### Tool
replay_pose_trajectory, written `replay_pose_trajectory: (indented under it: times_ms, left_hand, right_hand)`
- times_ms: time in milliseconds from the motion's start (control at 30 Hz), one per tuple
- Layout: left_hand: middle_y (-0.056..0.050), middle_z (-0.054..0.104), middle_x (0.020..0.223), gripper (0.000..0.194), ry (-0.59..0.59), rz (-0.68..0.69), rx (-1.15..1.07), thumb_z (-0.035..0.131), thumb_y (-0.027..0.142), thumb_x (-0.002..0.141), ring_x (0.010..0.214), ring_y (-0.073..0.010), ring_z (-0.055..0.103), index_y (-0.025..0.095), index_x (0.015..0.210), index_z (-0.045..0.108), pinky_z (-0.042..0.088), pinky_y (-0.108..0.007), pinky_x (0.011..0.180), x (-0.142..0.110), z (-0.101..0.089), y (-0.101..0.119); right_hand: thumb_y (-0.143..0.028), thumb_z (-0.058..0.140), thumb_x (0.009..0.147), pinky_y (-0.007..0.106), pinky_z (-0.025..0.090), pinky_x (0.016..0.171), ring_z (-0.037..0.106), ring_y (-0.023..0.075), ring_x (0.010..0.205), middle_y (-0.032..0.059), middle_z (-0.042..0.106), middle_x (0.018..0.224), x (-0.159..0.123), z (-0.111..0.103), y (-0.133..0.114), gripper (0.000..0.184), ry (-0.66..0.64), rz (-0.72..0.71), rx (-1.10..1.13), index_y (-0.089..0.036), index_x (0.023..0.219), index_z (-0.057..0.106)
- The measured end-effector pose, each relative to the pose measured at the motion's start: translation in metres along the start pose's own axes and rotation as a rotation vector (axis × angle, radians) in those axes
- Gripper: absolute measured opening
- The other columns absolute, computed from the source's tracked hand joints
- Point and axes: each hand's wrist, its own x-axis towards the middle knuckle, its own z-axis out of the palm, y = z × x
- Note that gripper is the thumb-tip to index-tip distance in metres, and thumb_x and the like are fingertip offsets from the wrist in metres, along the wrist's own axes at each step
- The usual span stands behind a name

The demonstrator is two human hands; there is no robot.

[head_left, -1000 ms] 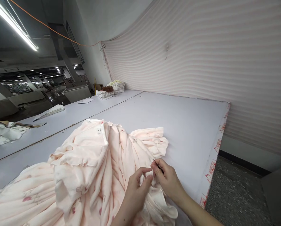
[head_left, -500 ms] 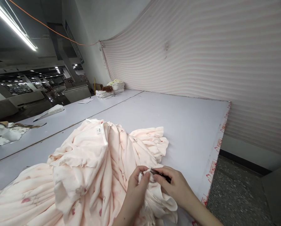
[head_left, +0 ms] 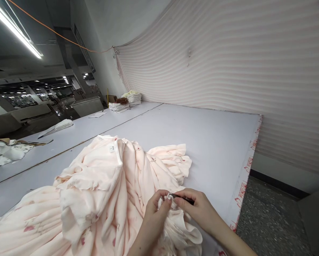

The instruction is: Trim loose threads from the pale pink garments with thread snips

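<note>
A pale pink garment (head_left: 100, 192) with small red prints and ruffled edges lies crumpled on a light grey table (head_left: 202, 142). My left hand (head_left: 155, 213) pinches a fold of its ruffled hem near the table's front edge. My right hand (head_left: 199, 209) is closed on a thin dark tool (head_left: 182, 197), whose tip points left at the pinched fabric. Both hands meet over the hem. A small white label (head_left: 111, 148) shows at the garment's neckline.
The table's right edge (head_left: 242, 185) carries red-printed tape, with speckled floor (head_left: 271, 220) below. A ribbed pale wall (head_left: 229, 57) rises behind. Stacks of folded cloth (head_left: 127, 101) sit at the far end, and more white fabric (head_left: 7, 151) lies on the left.
My right hand dropped and turned the dark tool from pointing up-left to lying nearly level against the hem. My left hand stayed pinching the fabric.
</note>
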Motion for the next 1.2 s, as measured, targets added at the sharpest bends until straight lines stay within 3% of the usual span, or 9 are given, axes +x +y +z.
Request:
replay_pose_trajectory:
  times_ms: [167, 233, 333, 467, 600, 667, 833, 1000, 1200]
  left_hand:
    - [-0.001, 0.063, 0.077, 0.021, -0.048, -0.033, 0.058, 0.058, 0.034, 0.079, 0.071, -0.0150, 0.055, 0.017, 0.090, 0.063, 0.043, -0.022, 0.066, 0.003, -0.007, -0.007]
    - [-0.002, 0.064, 0.079, 0.023, -0.036, -0.044, 0.090, 0.057, 0.035, 0.080, 0.073, -0.0162, 0.057, 0.017, 0.093, 0.063, 0.043, -0.023, 0.066, 0.004, -0.006, -0.008]
    - [-0.002, 0.064, 0.080, 0.024, -0.029, -0.025, 0.133, 0.055, 0.034, 0.080, 0.076, -0.0179, 0.058, 0.017, 0.093, 0.063, 0.044, -0.025, 0.070, 0.005, -0.004, -0.006]
    - [-0.002, 0.063, 0.079, 0.022, -0.044, 0.021, 0.169, 0.055, 0.031, 0.079, 0.078, -0.0175, 0.056, 0.016, 0.092, 0.066, 0.043, -0.025, 0.073, 0.006, -0.002, -0.006]
    - [0.001, 0.060, 0.070, 0.025, 0.002, -0.090, 0.122, 0.058, 0.035, 0.078, 0.063, -0.0126, 0.051, 0.016, 0.091, 0.065, 0.039, -0.020, 0.060, 0.007, -0.005, -0.009]
    - [0.002, 0.058, 0.066, 0.027, 0.030, -0.134, 0.045, 0.061, 0.036, 0.076, 0.060, -0.0109, 0.049, 0.015, 0.092, 0.065, 0.037, -0.019, 0.057, 0.008, -0.006, -0.010]
    - [0.002, 0.060, 0.068, 0.033, 0.060, -0.210, -0.167, 0.068, 0.038, 0.071, 0.059, -0.0109, 0.053, 0.015, 0.094, 0.064, 0.039, -0.019, 0.056, 0.009, -0.006, -0.010]
    - [0.001, 0.063, 0.069, 0.032, 0.048, -0.243, -0.251, 0.070, 0.037, 0.070, 0.059, -0.0115, 0.056, 0.015, 0.092, 0.063, 0.042, -0.020, 0.057, 0.009, -0.007, -0.008]
    - [-0.001, 0.065, 0.070, 0.026, -0.043, -0.206, -0.255, 0.068, 0.033, 0.074, 0.064, -0.0118, 0.057, 0.013, 0.090, 0.066, 0.042, -0.019, 0.060, 0.008, -0.009, -0.005]
  right_hand:
    - [-0.037, 0.058, 0.078, 0.026, 0.044, 0.060, 0.058, 0.0170, 0.065, 0.0032, 0.066, 0.067, 0.001, -0.001, 0.004, 0.026, -0.023, 0.108, 0.191, -0.014, 0.074, 0.070]
    - [-0.039, 0.058, 0.078, 0.026, 0.044, 0.062, 0.057, 0.0163, 0.066, 0.0024, 0.063, 0.068, 0.000, -0.001, 0.006, 0.028, -0.012, 0.105, 0.231, -0.014, 0.081, 0.068]
    - [-0.032, 0.063, 0.075, 0.026, 0.045, 0.067, 0.057, 0.0164, 0.072, 0.0006, 0.060, 0.077, -0.002, 0.003, 0.007, 0.032, 0.048, 0.005, 0.113, -0.019, 0.105, 0.062]
    - [-0.029, 0.056, 0.081, 0.025, 0.042, 0.066, 0.054, 0.0154, 0.071, 0.0002, 0.057, 0.074, 0.006, 0.011, 0.011, 0.010, 0.098, -0.159, -0.055, -0.020, 0.081, 0.061]
    - [-0.042, 0.049, 0.086, 0.022, 0.040, 0.057, 0.046, 0.0116, 0.057, -0.0039, 0.047, 0.060, 0.013, 0.007, 0.014, 0.026, 0.281, -0.047, 0.274, -0.019, 0.074, 0.049]
    - [-0.045, 0.049, 0.086, 0.021, 0.040, 0.054, 0.044, 0.0109, 0.055, -0.0048, 0.046, 0.058, 0.010, -0.001, 0.013, 0.028, 0.264, 0.005, 0.348, -0.020, 0.074, 0.048]
    - [-0.037, 0.056, 0.081, 0.025, 0.046, 0.066, 0.059, 0.0175, 0.076, 0.0013, 0.062, 0.081, -0.010, -0.014, 0.015, 0.017, 0.076, -0.059, -0.079, -0.021, 0.086, 0.059]
    - [-0.027, 0.049, 0.086, 0.029, 0.047, 0.071, 0.062, 0.0202, 0.087, 0.0050, 0.065, 0.102, -0.011, -0.006, 0.019, 0.028, 0.162, -0.294, -0.543, -0.025, 0.112, 0.058]
    - [-0.025, 0.049, 0.087, 0.029, 0.047, 0.069, 0.063, 0.0189, 0.083, 0.0037, 0.068, 0.098, -0.003, -0.005, 0.015, 0.026, 0.138, -0.329, -0.643, -0.025, 0.110, 0.060]
